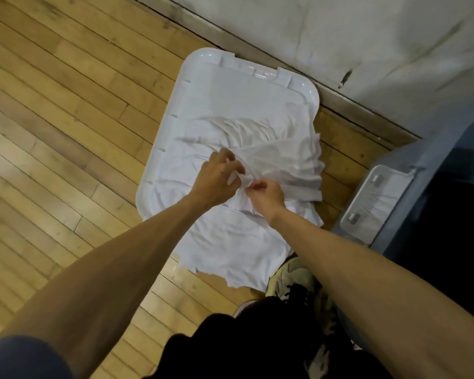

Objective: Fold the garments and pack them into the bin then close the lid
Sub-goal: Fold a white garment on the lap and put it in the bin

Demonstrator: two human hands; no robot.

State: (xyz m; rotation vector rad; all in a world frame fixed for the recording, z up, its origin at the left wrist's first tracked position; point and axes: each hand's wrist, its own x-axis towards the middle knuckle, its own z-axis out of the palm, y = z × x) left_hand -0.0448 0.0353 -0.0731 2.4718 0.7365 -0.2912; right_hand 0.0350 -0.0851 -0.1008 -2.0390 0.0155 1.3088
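Below, both hands (241, 184) pinching white garment (230, 242) bunched over lid (219, 77), fingertips hidden in folds

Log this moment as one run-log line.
step: folding | shirt on lid, floor | left hand: pinching shirt | right hand: pinching shirt | bin: right, not closed

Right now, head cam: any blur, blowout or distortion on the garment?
Head view: white garment and white lid beneath it nearly merge, low contrast, folds soft. Both hands, left hand and right hand, slightly soft. Floorboards bow from wide-angle distortion. Right edge falls into dark shadow.
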